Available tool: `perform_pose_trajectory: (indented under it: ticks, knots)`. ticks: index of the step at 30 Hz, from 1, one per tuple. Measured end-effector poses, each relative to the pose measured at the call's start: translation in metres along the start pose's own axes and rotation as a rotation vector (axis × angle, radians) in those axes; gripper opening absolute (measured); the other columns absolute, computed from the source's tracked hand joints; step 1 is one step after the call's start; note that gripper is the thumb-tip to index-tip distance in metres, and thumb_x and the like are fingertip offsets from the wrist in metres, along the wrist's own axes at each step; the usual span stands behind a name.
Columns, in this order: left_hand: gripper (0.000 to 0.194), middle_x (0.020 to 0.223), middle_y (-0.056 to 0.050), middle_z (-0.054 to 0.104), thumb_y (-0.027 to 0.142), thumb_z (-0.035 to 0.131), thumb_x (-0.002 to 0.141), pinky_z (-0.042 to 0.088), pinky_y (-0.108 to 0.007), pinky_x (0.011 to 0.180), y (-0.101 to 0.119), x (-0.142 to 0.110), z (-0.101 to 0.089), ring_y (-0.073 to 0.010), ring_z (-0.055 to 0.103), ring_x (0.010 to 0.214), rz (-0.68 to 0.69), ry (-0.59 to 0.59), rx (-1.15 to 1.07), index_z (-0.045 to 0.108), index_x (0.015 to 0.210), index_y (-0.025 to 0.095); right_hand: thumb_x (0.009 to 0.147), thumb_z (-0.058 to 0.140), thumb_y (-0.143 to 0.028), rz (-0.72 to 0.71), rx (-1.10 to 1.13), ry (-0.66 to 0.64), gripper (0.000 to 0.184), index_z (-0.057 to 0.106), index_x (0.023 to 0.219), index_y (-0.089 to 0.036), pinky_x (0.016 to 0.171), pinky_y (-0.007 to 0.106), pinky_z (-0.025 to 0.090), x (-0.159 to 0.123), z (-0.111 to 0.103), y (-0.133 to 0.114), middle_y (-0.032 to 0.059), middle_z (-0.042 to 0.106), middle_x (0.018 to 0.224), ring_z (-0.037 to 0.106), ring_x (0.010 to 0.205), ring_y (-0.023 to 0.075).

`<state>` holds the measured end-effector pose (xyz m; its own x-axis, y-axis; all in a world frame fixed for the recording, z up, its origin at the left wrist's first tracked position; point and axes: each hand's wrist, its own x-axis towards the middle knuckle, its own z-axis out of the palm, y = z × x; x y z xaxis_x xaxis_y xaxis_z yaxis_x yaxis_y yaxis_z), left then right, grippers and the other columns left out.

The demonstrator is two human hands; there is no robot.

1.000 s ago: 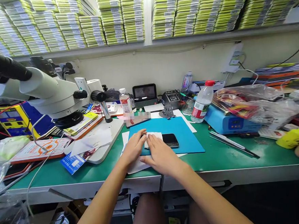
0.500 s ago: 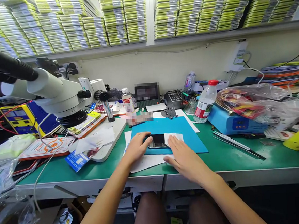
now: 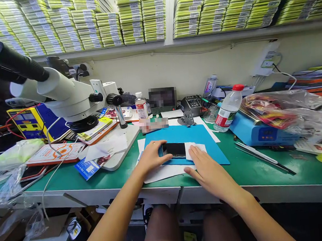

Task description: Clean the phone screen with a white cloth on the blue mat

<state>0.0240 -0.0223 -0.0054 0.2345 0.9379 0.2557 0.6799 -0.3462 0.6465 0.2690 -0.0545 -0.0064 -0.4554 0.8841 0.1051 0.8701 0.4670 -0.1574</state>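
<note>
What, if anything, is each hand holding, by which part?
Left hand: phone, by its left end. Right hand: no grip visible, pressed flat on white wipe at phone's right end.

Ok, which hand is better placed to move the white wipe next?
Probably the right hand: its fingers rest on the white wipe, while the left hand is away from it, holding the far left end of the phone.

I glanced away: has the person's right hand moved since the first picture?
Yes. Against the blue mat, the right hand has moved rightward, and its fingers now lie on the white wipe at the right end of the phone.
</note>
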Motion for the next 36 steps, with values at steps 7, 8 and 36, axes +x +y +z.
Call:
perform_pose_trajectory:
  ticks: [7,8,36]
  knots:
    - [0.052,0.127,-0.009,0.066,0.037,0.076,0.078,0.046,-0.044,0.106,-0.004,0.003,0.002,-0.0302,0.057,0.123,-0.031,0.010,-0.053,0.064,0.127,0.023,0.096,0.024,-0.072,-0.017,0.062,-0.030,0.086,0.042,0.152,-0.009,0.117,0.053,0.035,0.012,-0.011,0.012,0.0188,0.038,0.158,0.035,0.147,0.0342]
    - [0.051,0.127,-0.009,0.067,0.037,0.075,0.079,0.045,-0.045,0.106,-0.004,0.003,0.002,-0.0303,0.057,0.123,-0.025,0.012,-0.047,0.064,0.126,0.023,0.096,0.023,-0.072,-0.009,0.068,-0.044,0.087,0.044,0.152,-0.009,0.117,0.054,0.036,0.020,-0.013,0.013,0.0196,0.039,0.158,0.035,0.147,0.0349]
    - [0.060,0.132,-0.008,0.066,0.042,0.077,0.077,0.044,-0.045,0.108,-0.004,0.004,0.000,-0.0295,0.055,0.125,-0.028,-0.015,0.010,0.062,0.131,0.020,0.097,0.026,-0.068,0.035,-0.060,-0.080,0.086,0.041,0.150,-0.001,0.116,0.052,0.035,0.039,-0.017,0.000,0.0240,0.044,0.154,0.042,0.142,0.0374]
